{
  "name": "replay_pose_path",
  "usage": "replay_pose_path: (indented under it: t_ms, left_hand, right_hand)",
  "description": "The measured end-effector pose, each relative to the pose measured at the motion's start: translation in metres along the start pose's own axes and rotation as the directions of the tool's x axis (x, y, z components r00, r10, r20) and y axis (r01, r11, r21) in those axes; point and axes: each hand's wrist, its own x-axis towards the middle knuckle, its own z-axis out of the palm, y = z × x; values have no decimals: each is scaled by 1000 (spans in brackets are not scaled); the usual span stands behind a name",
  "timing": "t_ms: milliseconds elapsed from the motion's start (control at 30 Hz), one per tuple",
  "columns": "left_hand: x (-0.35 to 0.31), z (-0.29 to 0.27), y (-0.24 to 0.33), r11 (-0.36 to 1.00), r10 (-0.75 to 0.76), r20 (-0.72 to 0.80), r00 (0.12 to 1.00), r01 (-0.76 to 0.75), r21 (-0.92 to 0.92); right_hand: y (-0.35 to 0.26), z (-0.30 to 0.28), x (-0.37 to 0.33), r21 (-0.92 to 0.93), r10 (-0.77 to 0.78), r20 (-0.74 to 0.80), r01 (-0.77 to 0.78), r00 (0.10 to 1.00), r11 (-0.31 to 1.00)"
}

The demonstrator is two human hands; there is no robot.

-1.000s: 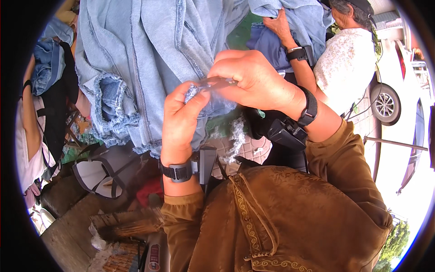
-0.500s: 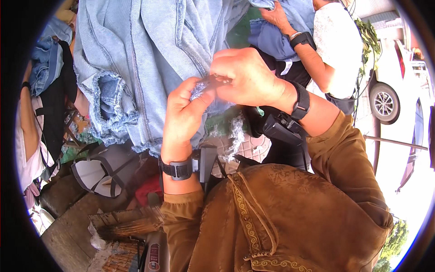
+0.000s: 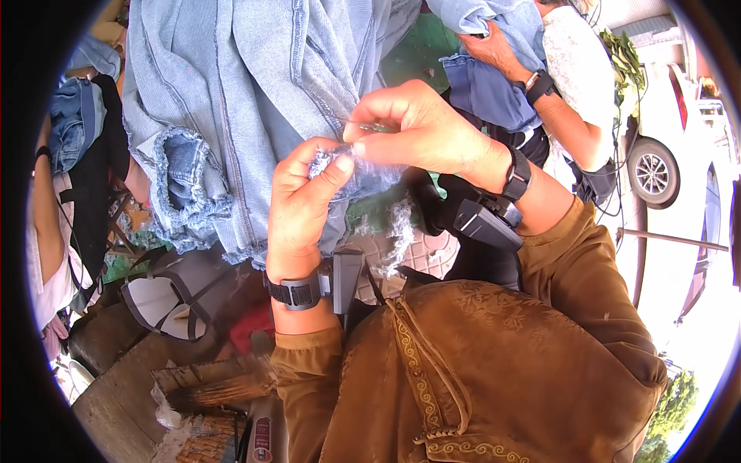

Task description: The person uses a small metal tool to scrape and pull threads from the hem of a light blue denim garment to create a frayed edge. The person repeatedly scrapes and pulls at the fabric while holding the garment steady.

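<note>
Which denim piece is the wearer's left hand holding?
The large light-blue piece in the middle: its frayed edge is pinched in the left hand. The far-left denim and upper-right denim are apart from it.

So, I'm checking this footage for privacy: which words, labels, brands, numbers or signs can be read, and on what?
None can be read.
Label at the lower edge: pale marks, too small to read.
Denim: no lettering shows.
Left wrist strap: no lettering can be made out.
Car wheel: any hub mark is too small to read.
</note>
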Motion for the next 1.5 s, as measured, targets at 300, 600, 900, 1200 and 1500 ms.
replay_pose_path:
  t_ms: [300,600,900,1200,1500]
  left_hand:
    - [3,-2,-3,999,6,59,998,-9,47]
    - [1,-6,-1,943,-121,-53,991,98,-319]
    - [3,-11,-7,943,-126,-6,992,118,-311]
    - [4,-9,-7,918,-183,0,983,171,-359]
    - [6,-10,-8,874,-172,42,984,172,-455]
  right_hand:
    - [0,12,2,-452,-377,-41,319,925,833]
    - [12,-13,-5,-364,-315,-114,255,942,896]
    - [2,-18,-8,-417,-373,110,384,921,824]
    - [6,-13,-1,-408,-380,110,390,919,825]
    - [14,-5,-3,-398,-414,31,391,910,830]
